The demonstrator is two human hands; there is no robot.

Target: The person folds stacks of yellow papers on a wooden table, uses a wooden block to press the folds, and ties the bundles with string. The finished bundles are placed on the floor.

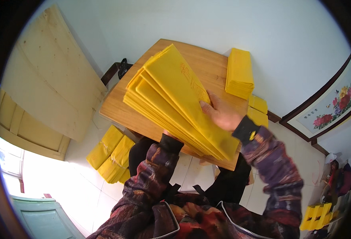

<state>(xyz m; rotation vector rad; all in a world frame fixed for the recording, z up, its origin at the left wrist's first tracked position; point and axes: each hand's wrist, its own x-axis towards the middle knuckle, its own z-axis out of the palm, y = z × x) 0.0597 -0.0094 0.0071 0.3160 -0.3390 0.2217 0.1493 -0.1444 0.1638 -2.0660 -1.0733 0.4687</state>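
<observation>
Nearest is the person's dark patterned jacket, its sleeves reaching up to two dark cuffs. Above the near part of a wooden table, a thick sheaf of folded yellow sheets is held aslant, its layers fanned apart along the left edge and red markings on its top face. The right hand grasps the sheaf's right edge, thumb lying on the top sheet. The left hand is mostly hidden beneath the lower left edge, so how it grips cannot be told. Left of the person's legs, yellow bundles rest on the pale tiled floor. Farther off, a neat yellow stack stands at the table's right edge, with yellow packs just beside the table there. Beyond are a framed flower picture at right, a large wooden board at left and the white wall.
</observation>
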